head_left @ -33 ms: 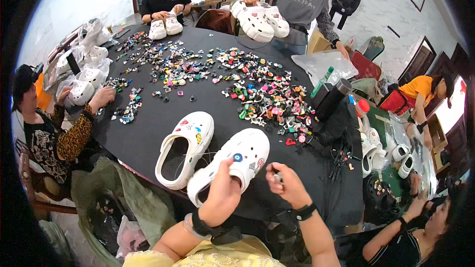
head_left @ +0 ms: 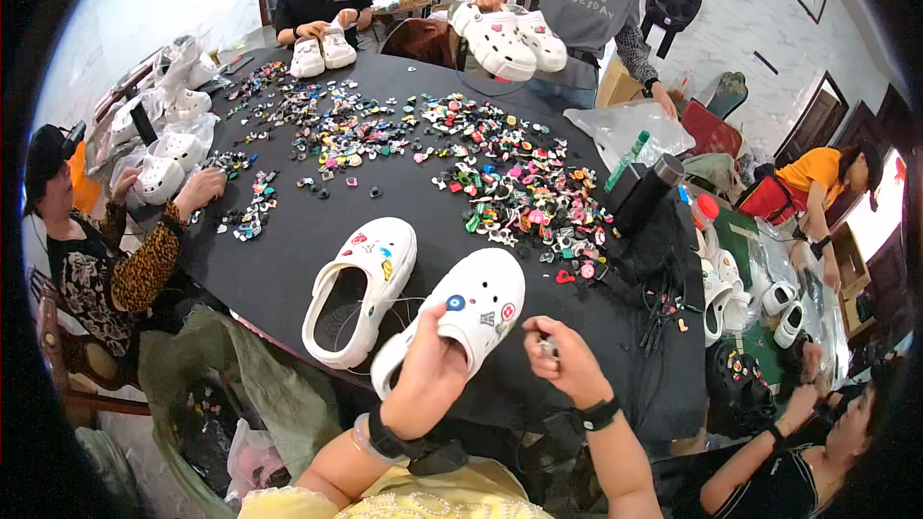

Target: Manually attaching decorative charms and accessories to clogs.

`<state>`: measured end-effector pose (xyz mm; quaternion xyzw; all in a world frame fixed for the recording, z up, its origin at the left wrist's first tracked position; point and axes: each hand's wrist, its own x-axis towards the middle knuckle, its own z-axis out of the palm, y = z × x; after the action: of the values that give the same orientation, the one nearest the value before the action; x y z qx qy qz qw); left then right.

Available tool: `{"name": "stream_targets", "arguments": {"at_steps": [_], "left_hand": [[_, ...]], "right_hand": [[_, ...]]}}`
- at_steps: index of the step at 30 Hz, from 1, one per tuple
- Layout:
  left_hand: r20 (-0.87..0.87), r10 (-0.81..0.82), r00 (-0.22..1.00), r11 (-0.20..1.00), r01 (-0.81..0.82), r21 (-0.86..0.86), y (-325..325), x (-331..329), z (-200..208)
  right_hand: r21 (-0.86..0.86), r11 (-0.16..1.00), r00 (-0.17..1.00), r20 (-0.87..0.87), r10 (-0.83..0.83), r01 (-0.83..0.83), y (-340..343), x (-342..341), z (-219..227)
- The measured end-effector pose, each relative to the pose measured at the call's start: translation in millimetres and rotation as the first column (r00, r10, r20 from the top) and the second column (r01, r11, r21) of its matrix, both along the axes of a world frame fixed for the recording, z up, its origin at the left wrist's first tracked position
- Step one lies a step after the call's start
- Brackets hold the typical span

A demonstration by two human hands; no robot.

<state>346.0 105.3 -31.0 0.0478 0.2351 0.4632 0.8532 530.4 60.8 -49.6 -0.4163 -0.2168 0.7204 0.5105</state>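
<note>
My left hand grips a white clog, thumb on its upper and the other fingers inside the opening. Its toe points away and to the right, with a round blue charm, a grey charm and a round red-and-white charm on the upper. Just right of the clog, apart from it, my right hand is closed in a pinch around a small greyish piece that I cannot make out fully. A second white clog rests on the black table to the left, with colourful charms on its toe. A thin clear loop runs between the two clogs.
Many small colourful charms lie spread over the black table. A dark bottle and a green bottle stand at the right. Co-workers handle white clogs at the left and far side. A green sack hangs at the lower left.
The held clog has rolled slightly in my left hand, so more of the charms on its right side show. My right hand has shifted a little to the right.
</note>
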Motion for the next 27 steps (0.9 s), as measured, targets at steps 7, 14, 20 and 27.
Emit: {"name": "stream_targets", "arguments": {"at_steps": [7, 14, 20, 27], "left_hand": [[-0.181, -0.021, 0.983, 0.999, 0.014, -0.037, 18, -2, 0], [-0.235, 0.038, 0.971, 0.981, 0.009, 0.195, -2, -8, -21], [-0.381, -0.015, 0.924, 0.962, 0.117, 0.246, -38, -37, 0], [-0.559, 0.216, 0.8, 0.927, 0.012, 0.376, -50, -45, 3]], "right_hand": [[-0.057, 0.992, 0.981, -0.156, -0.117, 0.109, -41, 51, -9], [-0.227, 0.896, 0.695, -0.568, -0.441, 0.382, -65, 90, -23], [-0.143, 0.908, 0.712, -0.578, -0.399, 0.393, -69, 112, -13], [-0.188, 0.902, 0.873, -0.238, -0.425, 0.388, -39, 134, -23]]}}
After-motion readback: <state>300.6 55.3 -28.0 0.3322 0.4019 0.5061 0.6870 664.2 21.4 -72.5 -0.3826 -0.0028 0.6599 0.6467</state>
